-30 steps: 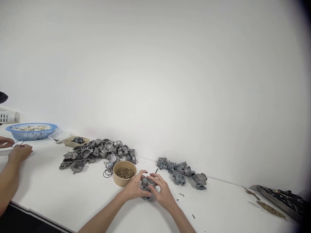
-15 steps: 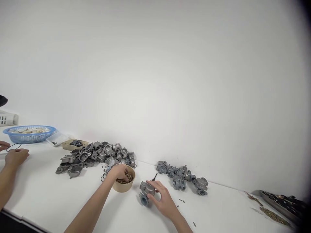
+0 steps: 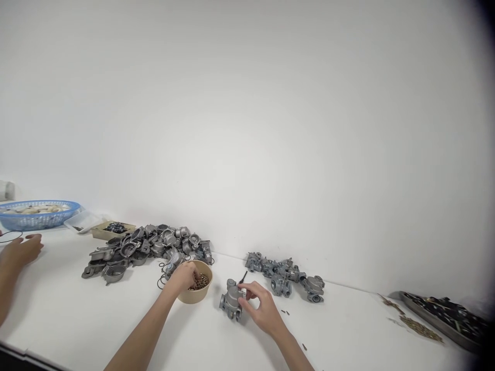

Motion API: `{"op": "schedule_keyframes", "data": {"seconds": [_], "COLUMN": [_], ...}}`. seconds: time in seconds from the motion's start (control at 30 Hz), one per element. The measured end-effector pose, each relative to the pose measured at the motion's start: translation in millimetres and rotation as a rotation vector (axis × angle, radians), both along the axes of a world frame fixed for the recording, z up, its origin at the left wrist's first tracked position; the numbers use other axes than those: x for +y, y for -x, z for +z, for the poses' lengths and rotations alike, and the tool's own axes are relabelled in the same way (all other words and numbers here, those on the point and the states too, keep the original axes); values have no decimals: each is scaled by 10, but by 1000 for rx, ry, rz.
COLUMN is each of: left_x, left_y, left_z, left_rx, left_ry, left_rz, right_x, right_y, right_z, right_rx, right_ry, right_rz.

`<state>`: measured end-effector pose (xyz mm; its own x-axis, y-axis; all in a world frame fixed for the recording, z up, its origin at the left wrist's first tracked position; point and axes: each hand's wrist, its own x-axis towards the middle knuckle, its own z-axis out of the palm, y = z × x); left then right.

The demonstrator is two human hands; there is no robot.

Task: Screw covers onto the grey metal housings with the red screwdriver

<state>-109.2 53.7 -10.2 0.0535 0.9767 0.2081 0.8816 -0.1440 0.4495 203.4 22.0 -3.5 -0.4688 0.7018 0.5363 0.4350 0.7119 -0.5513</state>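
Note:
My left hand (image 3: 184,278) reaches into a tan round bowl (image 3: 196,296) of small brass-coloured screws (image 3: 201,282). Its fingers are bent together at the screws, and the fingertips are partly hidden. To the right of the bowl, my right hand (image 3: 262,307) grips a grey metal carburetor (image 3: 233,299) between thumb and fingers, low over the white table. A thin dark rod (image 3: 243,277) shows just behind the carburetor, by the fingertips.
Grey metal bowl covers (image 3: 143,247) lie heaped at left, carburetor bodies (image 3: 284,275) at right. Further left are a tan tray (image 3: 101,233), a blue basket (image 3: 38,222) and another person's hand (image 3: 21,252). A dark tray (image 3: 433,322) and brass pieces (image 3: 419,329) lie far right.
The carburetor has been turned in my right hand, its round opening no longer facing me. My left hand stays in the bowl. The whole view has shifted slightly.

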Motion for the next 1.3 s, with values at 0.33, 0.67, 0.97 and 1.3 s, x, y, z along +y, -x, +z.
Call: {"op": "schedule_keyframes", "data": {"seconds": [0.33,0.67,0.97,1.3], "left_x": [0,-65,-223,-456], "left_y": [25,41,-245,-750], "left_z": [-32,112,285,246], "left_rx": [-113,-343,-542,-610], "left_ry": [-49,-117,-100,-62], "left_rz": [24,-80,-358,-634], "right_x": [15,-26,-27,-23], "right_y": [11,2,7,-13], "right_z": [-29,-1,17,33], "right_rx": [5,5,30,0], "right_ry": [-8,-22,-34,-15], "right_rz": [27,29,25,59]}}
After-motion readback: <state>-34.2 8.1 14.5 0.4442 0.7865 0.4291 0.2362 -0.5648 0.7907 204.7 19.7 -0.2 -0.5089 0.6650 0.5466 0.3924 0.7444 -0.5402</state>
